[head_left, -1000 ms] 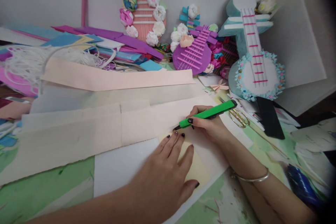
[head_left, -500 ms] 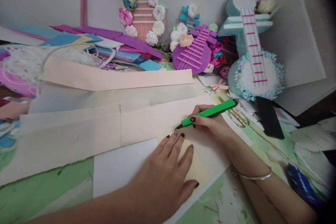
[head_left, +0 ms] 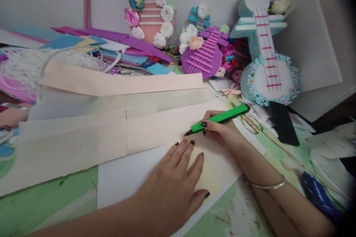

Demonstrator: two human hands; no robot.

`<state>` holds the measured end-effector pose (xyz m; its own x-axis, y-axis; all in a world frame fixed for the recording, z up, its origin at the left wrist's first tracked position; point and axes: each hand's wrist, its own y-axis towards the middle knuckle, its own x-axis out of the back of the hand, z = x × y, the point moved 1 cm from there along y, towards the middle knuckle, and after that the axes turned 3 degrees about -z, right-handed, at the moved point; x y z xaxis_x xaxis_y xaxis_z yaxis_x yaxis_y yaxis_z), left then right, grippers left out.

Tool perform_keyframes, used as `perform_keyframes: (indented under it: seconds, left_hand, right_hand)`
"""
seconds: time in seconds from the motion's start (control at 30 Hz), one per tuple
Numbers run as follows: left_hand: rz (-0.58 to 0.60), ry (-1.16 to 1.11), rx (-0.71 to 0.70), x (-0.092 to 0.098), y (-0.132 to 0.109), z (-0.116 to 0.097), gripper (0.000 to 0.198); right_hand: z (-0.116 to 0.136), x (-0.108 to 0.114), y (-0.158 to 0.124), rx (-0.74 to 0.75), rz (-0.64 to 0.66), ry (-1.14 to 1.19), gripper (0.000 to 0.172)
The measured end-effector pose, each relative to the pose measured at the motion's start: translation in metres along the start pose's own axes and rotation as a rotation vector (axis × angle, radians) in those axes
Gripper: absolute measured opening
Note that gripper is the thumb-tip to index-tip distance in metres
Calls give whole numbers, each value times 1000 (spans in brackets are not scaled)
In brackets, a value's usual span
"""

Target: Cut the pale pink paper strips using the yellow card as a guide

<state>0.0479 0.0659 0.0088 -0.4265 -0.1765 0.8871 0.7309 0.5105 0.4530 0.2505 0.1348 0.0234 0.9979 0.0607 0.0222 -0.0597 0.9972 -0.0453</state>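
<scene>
My left hand (head_left: 175,183) lies flat with fingers spread on a pale yellow piece (head_left: 207,179) that rests on a white sheet (head_left: 122,176). My right hand (head_left: 225,133) grips a bright green utility knife (head_left: 221,117) like a pen, its dark tip touching the paper just beyond my left fingertips. A thin metal bangle (head_left: 264,185) sits on my right wrist. Wide cream paper strips (head_left: 83,137) lie under and to the left of the sheets.
Paper guitar models stand against the back wall: a pink one (head_left: 151,11), a purple one (head_left: 203,53) and a teal one (head_left: 268,70). Gold scissors (head_left: 251,124) and a black strip (head_left: 283,122) lie right of my hand. Coloured foam sheets (head_left: 116,46) and white string (head_left: 25,63) pile at the back left.
Almost nothing has changed; both hands hold their positions, and the view has shifted very slightly.
</scene>
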Motion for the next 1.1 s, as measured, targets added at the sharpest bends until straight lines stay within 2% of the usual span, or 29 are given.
perform_keyframes:
  seconds: [0.3,0.67,0.83,1.1]
  left_hand:
    - [-4,-7,-2,-1,0,1,55]
    - [-2,-8,-2,-2,-2,0,56]
    - [-1,-4,1,-1,-1,0,55]
    - [-9,2,7,-2,-2,0,55]
  right_hand:
    - [1,-2,-1,16,19,-107,22]
    - [0,-1,1,45,46,-142,22]
    - [0,1,1,39,19,-130,21]
    - [9,4,0,52,26,-199,21]
